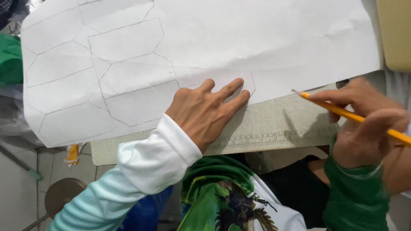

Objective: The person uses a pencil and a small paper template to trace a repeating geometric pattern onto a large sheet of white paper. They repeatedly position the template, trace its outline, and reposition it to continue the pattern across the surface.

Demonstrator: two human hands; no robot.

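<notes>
A green-and-white printed cloth (222, 201) lies below the table edge, a round metal base (64, 194) at lower left.

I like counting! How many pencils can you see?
1. The yellow pencil is in the right hand, its tip just off the white paper. The left hand holds none. Others may be hidden.

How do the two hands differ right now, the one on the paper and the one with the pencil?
The left hand lies flat, fingers spread, pressing a small paper template onto the large white sheet; the right hand is curled around a yellow pencil, off the sheet's edge above the table. The left hand looks sharp, the right one blurred. The left sleeve is white and pale blue, the right green. Both are bare.
</notes>
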